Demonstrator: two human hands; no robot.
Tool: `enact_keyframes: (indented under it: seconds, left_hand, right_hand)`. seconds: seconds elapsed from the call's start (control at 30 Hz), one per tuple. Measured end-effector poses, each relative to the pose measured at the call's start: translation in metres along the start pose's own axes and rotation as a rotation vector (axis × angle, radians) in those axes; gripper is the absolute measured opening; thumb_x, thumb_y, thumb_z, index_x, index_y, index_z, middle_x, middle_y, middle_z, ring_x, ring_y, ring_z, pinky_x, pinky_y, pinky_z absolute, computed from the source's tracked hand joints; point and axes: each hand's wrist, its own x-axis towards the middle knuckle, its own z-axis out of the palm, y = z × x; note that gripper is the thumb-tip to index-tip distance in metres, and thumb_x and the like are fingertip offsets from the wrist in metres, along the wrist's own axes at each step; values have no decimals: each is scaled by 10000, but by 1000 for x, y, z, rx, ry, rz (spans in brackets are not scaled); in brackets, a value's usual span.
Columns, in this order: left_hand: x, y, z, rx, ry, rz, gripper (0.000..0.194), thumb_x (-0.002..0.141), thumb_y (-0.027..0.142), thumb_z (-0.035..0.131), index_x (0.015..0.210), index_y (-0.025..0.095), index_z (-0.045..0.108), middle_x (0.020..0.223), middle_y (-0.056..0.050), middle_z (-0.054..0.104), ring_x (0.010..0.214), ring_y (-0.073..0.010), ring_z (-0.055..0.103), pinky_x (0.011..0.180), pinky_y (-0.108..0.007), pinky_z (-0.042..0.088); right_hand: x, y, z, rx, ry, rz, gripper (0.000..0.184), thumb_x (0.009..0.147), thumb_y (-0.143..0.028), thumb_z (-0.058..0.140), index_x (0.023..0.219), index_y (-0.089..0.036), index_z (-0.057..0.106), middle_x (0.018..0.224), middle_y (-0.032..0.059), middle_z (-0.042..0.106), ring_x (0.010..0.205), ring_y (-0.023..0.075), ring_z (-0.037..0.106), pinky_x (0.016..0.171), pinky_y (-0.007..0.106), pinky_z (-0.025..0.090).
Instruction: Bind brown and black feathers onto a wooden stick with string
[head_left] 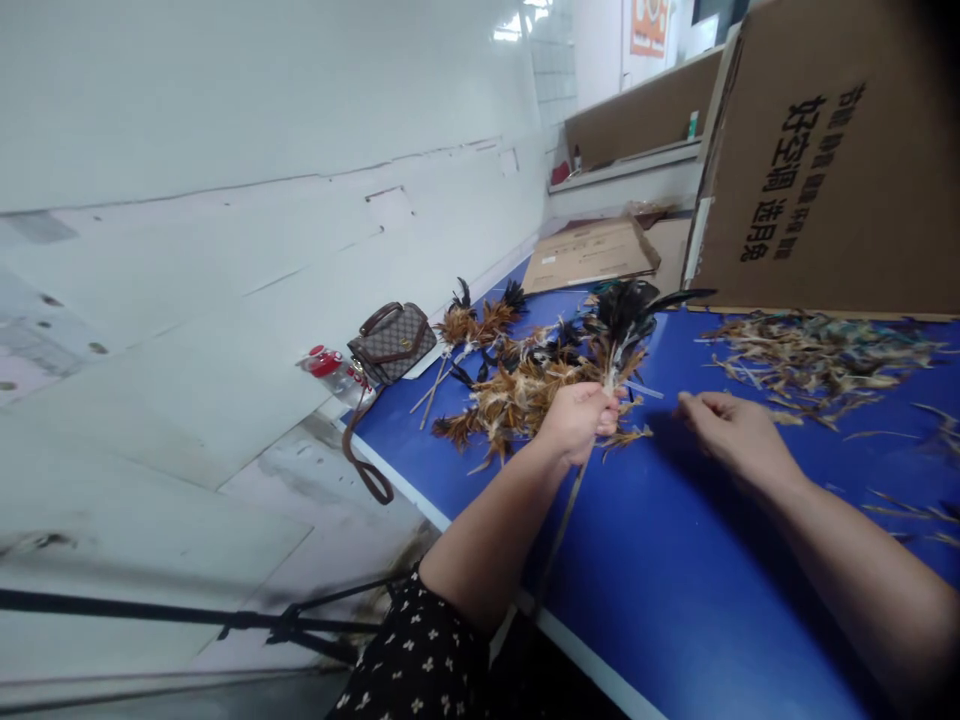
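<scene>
My left hand (581, 422) is closed round a thin stick just below a bunch of feathers, making up a feather duster (624, 325). Black feathers fan out at its tip, with brown and whitish ones lower down. The bare stick runs down from my fist past the table's front edge. My right hand (735, 432) hovers over the blue table to the right, fingertips pinched together; anything between them is too small to make out. Beside my left hand lies a heap of brown feathers (517, 395).
Loose feathers (825, 360) are spread at the right of the blue table (675, 580). Behind them stands a large cardboard sheet (840, 170); flattened cardboard (592, 255) lies at the back. A handbag (394, 343) and a red-capped bottle (326, 362) sit by the left wall.
</scene>
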Motion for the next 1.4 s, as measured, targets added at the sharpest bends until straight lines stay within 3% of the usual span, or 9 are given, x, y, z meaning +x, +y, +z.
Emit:
enact_keyframes:
  seconds: [0.13, 0.2, 0.3, 0.47, 0.63, 0.73, 0.87, 1.07, 1.4]
  left_hand:
    - [3, 17, -11, -46, 55, 21, 110, 965, 82, 742, 877, 63, 679, 750, 3, 541, 565, -19, 359, 538, -185, 222]
    - [4, 20, -14, -58, 71, 17, 106, 962, 95, 773, 903, 56, 694, 746, 11, 530, 572, -18, 348, 544, -180, 225]
    - [6, 18, -13, -60, 73, -4, 105, 967, 89, 769, 902, 52, 696, 741, 10, 530, 570, -21, 349, 539, -180, 220]
    - [4, 11, -7, -61, 37, -20, 156, 1018, 33, 644, 870, 47, 691, 733, -6, 538, 551, -28, 374, 523, -185, 218]
    - [3, 10, -7, -84, 12, 1, 141, 1010, 95, 733, 882, 46, 704, 745, -10, 546, 557, -27, 375, 523, -188, 225]
    - [2, 8, -6, -95, -3, 8, 140, 1011, 124, 756, 905, 42, 715, 728, -1, 539, 555, -31, 377, 523, -189, 231]
    - [-1, -5, 2, -77, -90, 0, 239, 978, 182, 825, 826, 74, 674, 753, -14, 571, 562, -31, 387, 525, -194, 247]
    - [-9, -25, 16, -31, -200, -25, 294, 948, 137, 793, 725, 117, 603, 706, 16, 508, 553, -40, 394, 526, -201, 232]
    - [-10, -32, 21, -6, -156, -80, 274, 938, 178, 806, 791, 139, 578, 782, -6, 535, 613, -51, 413, 550, -193, 262]
  right_hand:
    - [-5, 10, 11, -268, -149, -81, 370, 979, -523, 680, 754, -244, 773, 642, 25, 675, 584, 205, 583, 579, 332, 429]
    - [-9, 13, 19, -369, -173, -207, 264, 988, -424, 672, 967, -250, 869, 841, 65, 778, 733, 238, 690, 691, 341, 514]
    - [-17, 10, 29, -562, -284, -344, 346, 1054, -370, 620, 1237, -269, 895, 1016, 102, 782, 849, 245, 734, 766, 338, 545]
    - [-24, 1, 31, -762, -409, -362, 367, 1116, -314, 519, 1118, -231, 877, 1055, 117, 754, 819, 224, 728, 717, 329, 513]
    - [-6, -1, 5, -415, -303, -239, 252, 1036, -371, 645, 900, -217, 790, 866, 85, 770, 700, 210, 672, 673, 335, 498]
    - [1, -18, -15, -18, -195, -97, 412, 992, -613, 754, 874, -218, 773, 751, 72, 752, 639, 209, 626, 623, 349, 480]
    - [-5, -53, -19, 310, -241, -62, 514, 873, -735, 888, 952, -230, 837, 818, 62, 783, 665, 192, 642, 673, 346, 527]
    - [-13, -59, -7, 256, -252, -28, 592, 802, -754, 931, 1008, -203, 861, 852, 59, 809, 616, 152, 564, 584, 309, 456]
    - [-8, -49, -12, 85, -187, -84, 390, 908, -614, 830, 964, -228, 832, 838, 49, 808, 783, 242, 735, 716, 346, 583]
